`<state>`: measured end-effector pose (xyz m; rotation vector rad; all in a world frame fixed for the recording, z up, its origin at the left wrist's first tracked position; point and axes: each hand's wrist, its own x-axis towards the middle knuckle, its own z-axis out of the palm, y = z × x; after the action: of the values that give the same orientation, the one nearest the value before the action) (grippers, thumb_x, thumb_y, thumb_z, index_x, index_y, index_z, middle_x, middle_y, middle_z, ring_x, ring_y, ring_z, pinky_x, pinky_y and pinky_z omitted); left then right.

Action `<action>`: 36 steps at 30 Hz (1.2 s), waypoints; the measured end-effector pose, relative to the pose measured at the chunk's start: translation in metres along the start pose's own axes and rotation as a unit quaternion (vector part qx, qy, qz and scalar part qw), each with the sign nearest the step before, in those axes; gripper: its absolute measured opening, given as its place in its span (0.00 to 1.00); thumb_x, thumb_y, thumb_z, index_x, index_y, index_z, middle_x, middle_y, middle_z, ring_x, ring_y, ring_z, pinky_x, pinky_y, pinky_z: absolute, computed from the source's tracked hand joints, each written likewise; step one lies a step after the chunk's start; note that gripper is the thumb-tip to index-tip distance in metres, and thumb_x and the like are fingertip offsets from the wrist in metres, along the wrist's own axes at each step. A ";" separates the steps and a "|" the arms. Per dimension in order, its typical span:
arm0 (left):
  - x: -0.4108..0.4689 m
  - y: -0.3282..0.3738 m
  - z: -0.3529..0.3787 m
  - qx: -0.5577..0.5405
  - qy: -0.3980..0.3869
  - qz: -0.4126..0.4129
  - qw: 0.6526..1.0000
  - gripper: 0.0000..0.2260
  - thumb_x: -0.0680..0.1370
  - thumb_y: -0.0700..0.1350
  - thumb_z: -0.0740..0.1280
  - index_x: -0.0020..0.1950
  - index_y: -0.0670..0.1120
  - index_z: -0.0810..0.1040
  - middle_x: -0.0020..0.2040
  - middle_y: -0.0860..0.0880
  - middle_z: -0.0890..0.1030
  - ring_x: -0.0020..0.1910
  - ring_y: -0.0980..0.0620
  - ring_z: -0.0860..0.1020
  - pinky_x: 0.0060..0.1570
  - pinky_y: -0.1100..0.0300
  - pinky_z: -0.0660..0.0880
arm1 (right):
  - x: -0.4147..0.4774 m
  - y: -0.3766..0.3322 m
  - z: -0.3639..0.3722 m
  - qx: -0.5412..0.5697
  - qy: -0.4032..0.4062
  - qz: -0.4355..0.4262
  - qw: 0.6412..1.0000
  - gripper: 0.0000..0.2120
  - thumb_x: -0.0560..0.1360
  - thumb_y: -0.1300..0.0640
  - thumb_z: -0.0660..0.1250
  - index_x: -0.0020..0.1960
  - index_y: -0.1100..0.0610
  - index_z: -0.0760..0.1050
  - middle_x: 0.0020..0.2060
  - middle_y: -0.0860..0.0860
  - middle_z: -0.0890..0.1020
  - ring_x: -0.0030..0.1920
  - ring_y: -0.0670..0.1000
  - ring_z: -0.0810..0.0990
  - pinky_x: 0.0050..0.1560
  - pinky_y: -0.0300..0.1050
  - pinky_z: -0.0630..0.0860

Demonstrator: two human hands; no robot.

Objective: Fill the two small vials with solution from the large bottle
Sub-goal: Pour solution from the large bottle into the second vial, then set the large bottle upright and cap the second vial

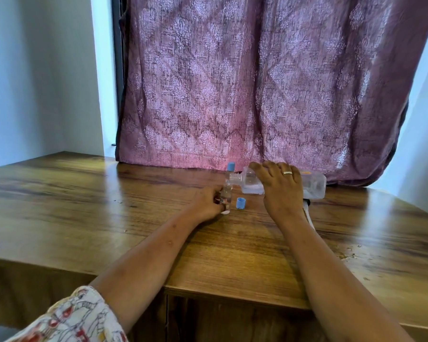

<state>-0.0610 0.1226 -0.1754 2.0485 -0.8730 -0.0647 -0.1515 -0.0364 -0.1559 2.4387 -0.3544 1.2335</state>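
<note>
Loose cap [241,203] right of held vial [225,195]

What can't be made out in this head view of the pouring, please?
Head view only:
Open vial: fill level too small to read; the left hand covers its lower part.
Capped vial: body blurred behind the neck of the large bottle; only its blue cap is clear.
Large bottle: middle covered by the right hand.
White object under the right wrist: mostly hidden, unidentifiable.
</note>
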 end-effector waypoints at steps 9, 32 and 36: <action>0.004 -0.003 0.001 0.014 -0.002 -0.010 1.000 0.30 0.74 0.44 0.71 0.73 0.42 0.63 0.68 0.43 0.72 0.67 0.47 0.71 0.62 0.62 0.65 | -0.002 0.000 0.000 0.007 0.000 0.016 1.000 0.36 0.60 0.71 0.67 0.64 0.47 0.65 0.55 0.52 0.79 0.54 0.60 0.77 0.58 0.55 0.71; 0.012 -0.011 -0.001 0.005 -0.001 0.003 1.000 0.27 0.72 0.41 0.71 0.70 0.43 0.67 0.63 0.45 0.76 0.62 0.48 0.74 0.59 0.61 0.67 | 0.024 0.021 0.009 0.451 0.008 0.328 0.830 0.39 0.62 0.58 0.79 0.65 0.55 0.60 0.58 0.54 0.75 0.55 0.55 0.75 0.45 0.44 0.69; 0.015 -0.016 0.000 -0.016 0.003 0.005 1.000 0.22 0.70 0.41 0.73 0.62 0.46 0.73 0.56 0.46 0.80 0.56 0.49 0.78 0.60 0.56 0.73 | 0.023 0.029 0.014 0.469 -0.003 0.329 0.819 0.42 0.63 0.57 0.79 0.68 0.56 0.57 0.60 0.56 0.73 0.59 0.57 0.74 0.50 0.43 0.68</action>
<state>-0.0408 0.1201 -0.1836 2.0139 -0.8735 -0.0653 -0.1388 -0.0698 -0.1384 3.2790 -0.7922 2.0636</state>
